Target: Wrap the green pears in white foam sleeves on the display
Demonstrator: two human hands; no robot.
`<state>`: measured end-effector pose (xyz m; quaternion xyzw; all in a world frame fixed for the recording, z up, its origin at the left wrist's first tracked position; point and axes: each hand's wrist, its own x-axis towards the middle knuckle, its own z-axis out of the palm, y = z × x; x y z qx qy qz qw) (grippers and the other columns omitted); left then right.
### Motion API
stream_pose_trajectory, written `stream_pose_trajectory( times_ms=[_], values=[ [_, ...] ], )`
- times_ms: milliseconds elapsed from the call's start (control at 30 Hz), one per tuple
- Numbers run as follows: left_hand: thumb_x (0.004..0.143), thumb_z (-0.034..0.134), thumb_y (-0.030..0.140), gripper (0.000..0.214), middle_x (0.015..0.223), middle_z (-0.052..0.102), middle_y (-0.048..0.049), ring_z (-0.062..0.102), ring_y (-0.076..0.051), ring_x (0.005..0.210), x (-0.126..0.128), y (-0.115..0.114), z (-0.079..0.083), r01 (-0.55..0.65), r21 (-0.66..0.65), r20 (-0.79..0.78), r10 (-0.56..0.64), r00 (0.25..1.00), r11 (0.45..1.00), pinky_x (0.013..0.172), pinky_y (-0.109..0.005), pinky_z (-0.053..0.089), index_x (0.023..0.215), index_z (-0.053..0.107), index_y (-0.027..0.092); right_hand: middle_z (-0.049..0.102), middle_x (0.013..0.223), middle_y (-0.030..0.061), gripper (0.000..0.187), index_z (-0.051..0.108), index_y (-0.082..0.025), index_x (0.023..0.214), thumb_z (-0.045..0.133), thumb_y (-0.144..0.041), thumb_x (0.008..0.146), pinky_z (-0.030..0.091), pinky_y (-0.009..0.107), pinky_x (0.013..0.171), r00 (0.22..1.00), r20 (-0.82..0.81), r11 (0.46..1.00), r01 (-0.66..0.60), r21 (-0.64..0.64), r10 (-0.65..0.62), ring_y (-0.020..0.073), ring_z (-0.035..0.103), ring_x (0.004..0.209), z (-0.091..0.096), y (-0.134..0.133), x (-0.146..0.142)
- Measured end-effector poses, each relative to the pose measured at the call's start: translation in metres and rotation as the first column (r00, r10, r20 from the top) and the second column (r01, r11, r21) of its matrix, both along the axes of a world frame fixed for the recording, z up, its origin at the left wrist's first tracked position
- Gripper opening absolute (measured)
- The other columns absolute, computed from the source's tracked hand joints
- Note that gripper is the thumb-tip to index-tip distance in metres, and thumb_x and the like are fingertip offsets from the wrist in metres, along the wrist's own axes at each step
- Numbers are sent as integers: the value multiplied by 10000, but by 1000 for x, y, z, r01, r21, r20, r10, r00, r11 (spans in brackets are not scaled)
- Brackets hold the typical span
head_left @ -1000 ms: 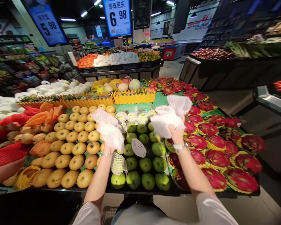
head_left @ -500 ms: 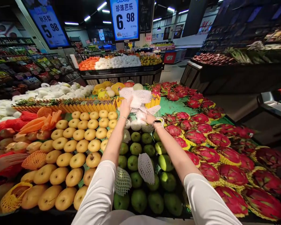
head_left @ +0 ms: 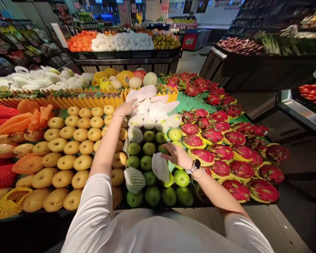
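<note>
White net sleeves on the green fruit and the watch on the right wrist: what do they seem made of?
The white net sleeve looks like soft foamed plastic: matte, with an open mesh. The watch has a dark glossy face, probably glass; its pale band could be metal or silicone, too small to tell.

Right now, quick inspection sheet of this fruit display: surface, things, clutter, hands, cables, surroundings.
Surface: produce display table with a green mat, heavily stocked.
Things: white foam net sleeves piled at the back of the green fruit; a netted green fruit sits beside the right hand.
Clutter: red foam netting at the left edge.
Hands: left hand open at the sleeve pile; right hand open over the green fruit.
Cables: nothing seen.
Surroundings: golden pears to the left, dragon fruit to the right, a produce stand behind.
</note>
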<state>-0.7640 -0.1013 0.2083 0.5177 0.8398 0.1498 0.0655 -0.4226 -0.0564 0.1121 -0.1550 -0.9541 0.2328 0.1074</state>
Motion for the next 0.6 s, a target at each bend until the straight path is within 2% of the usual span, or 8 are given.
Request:
stream_pose_trajectory(
  times_ms=[100, 233, 300, 367, 400, 467, 533, 600],
  values=[
    [990, 437, 409, 528, 1461, 535, -119, 519, -294, 1320, 26, -49, 0, 54, 43, -44, -52, 998, 998, 1128, -432, 343, 1461, 449, 170, 665, 1077, 112, 377, 613, -175, 1155, 731, -310, 825, 486, 332, 723, 983, 177, 998, -34, -43, 41, 264, 640, 888, -22, -25, 14],
    [984, 421, 416, 484, 1391, 594, -93, 543, -260, 1275, 95, -118, -28, 170, 221, 120, -200, 972, 960, 1126, -402, 373, 1389, 531, 177, 643, 958, 39, 245, 574, -198, 1057, 678, -258, 843, 471, 317, 739, 999, 41, 980, 10, -196, -2, 202, 599, 807, -30, -23, 24],
    [961, 469, 442, 490, 1410, 567, -93, 511, -261, 1304, 133, -143, -51, 277, 294, 245, -352, 903, 915, 1124, -398, 386, 1391, 524, 215, 600, 859, 7, 209, 566, -205, 999, 665, -320, 855, 463, 311, 717, 998, -55, 962, -30, -270, 16, 178, 553, 732, -25, -25, 30],
    [907, 566, 475, 553, 1446, 525, -107, 436, -282, 1369, 166, -157, -74, 399, 384, 310, -524, 794, 833, 1157, -417, 347, 1399, 502, 229, 567, 829, 3, 235, 578, -213, 946, 683, -396, 843, 465, 309, 713, 985, -144, 928, -137, -347, 92, 172, 526, 719, -20, -33, 35],
    [877, 610, 490, 577, 1424, 541, -116, 446, -294, 1354, 178, -161, -84, 430, 392, 349, -564, 748, 813, 1150, -428, 350, 1383, 513, 230, 566, 855, 15, 259, 589, -217, 921, 699, -432, 827, 473, 318, 740, 971, -199, 901, -201, -385, 131, 181, 535, 758, -19, -40, 36],
    [847, 640, 508, 491, 1230, 648, -123, 560, -302, 1187, 196, -164, -97, 411, 356, 465, -540, 701, 840, 1051, -439, 431, 1236, 608, 211, 558, 947, 52, 312, 606, -218, 854, 723, -500, 789, 482, 356, 831, 936, -323, 847, -280, -452, 137, 214, 555, 884, -19, -54, 36],
    [811, 659, 537, 392, 967, 678, -94, 617, -274, 947, 206, -165, -102, 303, 314, 594, -435, 677, 900, 895, -426, 493, 989, 659, 188, 533, 996, 74, 379, 588, -218, 765, 706, -579, 766, 473, 397, 907, 902, -432, 790, -281, -545, 22, 244, 550, 977, -24, -67, 34],
    [759, 687, 575, 390, 836, 636, -66, 602, -251, 855, 213, -166, -104, 155, 359, 708, -377, 597, 920, 833, -419, 495, 784, 606, 194, 521, 911, 70, 477, 504, -229, 665, 640, -679, 748, 488, 415, 890, 884, -455, 682, -266, -681, -109, 255, 558, 942, -33, -77, 32]
  ],
)
